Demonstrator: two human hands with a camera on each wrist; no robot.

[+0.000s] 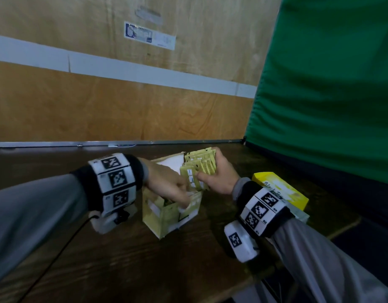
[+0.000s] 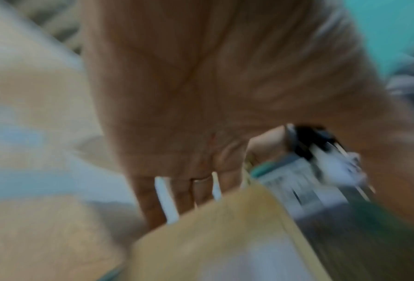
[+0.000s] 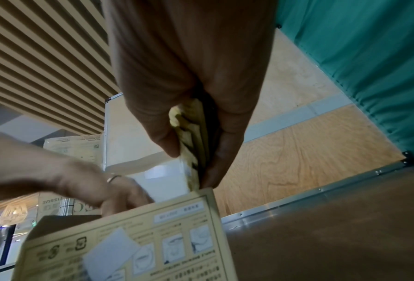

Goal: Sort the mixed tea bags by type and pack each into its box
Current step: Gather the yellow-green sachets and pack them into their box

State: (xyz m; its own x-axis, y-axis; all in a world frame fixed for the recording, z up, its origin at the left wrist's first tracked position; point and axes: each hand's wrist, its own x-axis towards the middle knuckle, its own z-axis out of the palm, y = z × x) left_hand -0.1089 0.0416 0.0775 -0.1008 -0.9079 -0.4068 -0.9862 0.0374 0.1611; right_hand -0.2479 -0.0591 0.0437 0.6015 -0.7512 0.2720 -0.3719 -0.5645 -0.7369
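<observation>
Head view shows my right hand (image 1: 219, 176) pinching a stack of pale-yellow tea bags (image 1: 201, 164) above the open box (image 1: 166, 217) at frame centre. My left hand (image 1: 166, 184) reaches into it, fingers (image 1: 184, 202) curled down, grasp unclear. Next I judge the stack must go down straight between the flaps.

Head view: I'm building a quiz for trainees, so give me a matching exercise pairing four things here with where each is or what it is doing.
Things:
1. left hand
2. right hand
3. open box
4. yellow box

Places or states:
A. lies on the table beside the right wrist
B. reaches into the open box
C. grips a stack of tea bags
D. stands on the table between the hands, flaps up

Pairs: 1-B, 2-C, 3-D, 4-A
</observation>
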